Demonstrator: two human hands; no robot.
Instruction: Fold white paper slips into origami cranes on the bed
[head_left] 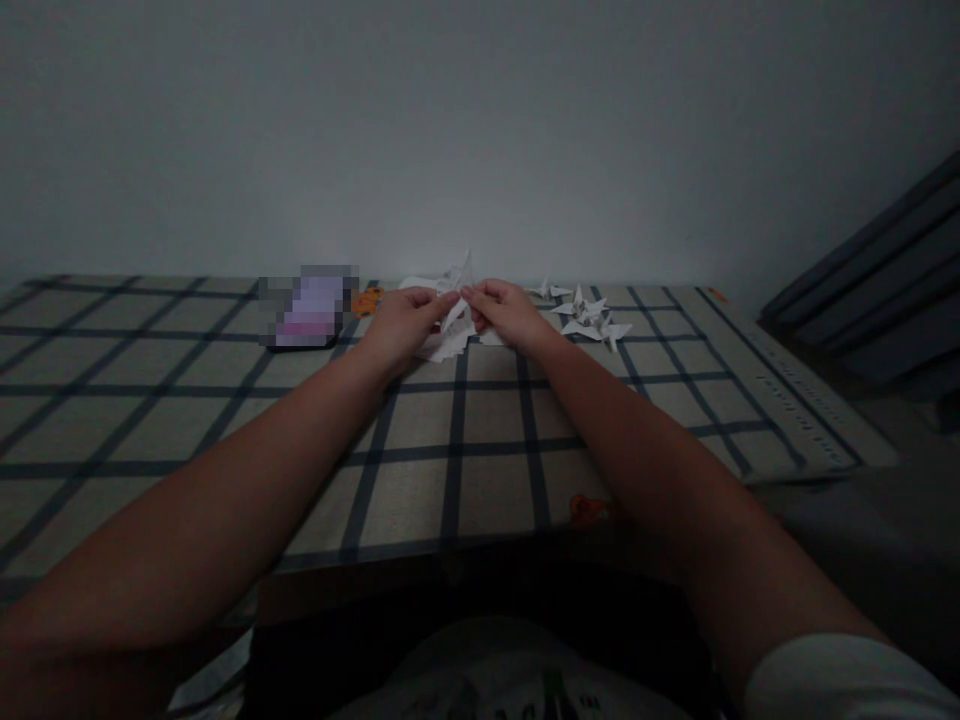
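- A checked cloth (187,400) with dark lines covers the table. It runs all the way from the left side to the right.
- Far back on the left lies a blurred purple thing (311,305). It is too fuzzy to tell what it is.
- Just to the right of it is a small orange spot (367,299) on the cloth.
- The left hand (401,325) reaches out over the cloth, far from the body. Its thumb and fingers are pinched on the left side of a white folded paper (454,312).
- The folded paper sits in the middle at the back of the table, between the two hands. A thin point of it sticks up above the fingers. It looks lifted a little off the cloth, but the room is dark and that is hard to tell.
- Under the hands lies more white paper (444,348), flat on the cloth.
- The right hand (506,312) pinches the right side of the same folded paper. The fingertips of the two hands almost touch.
- To the right of the right hand sits a little bunch of small white paper shapes (589,318) with pointy wings. They lie close together on the cloth, near the hand but not touching it.
- Another orange spot (589,508) shows on the near edge of the cloth, beside the right arm.
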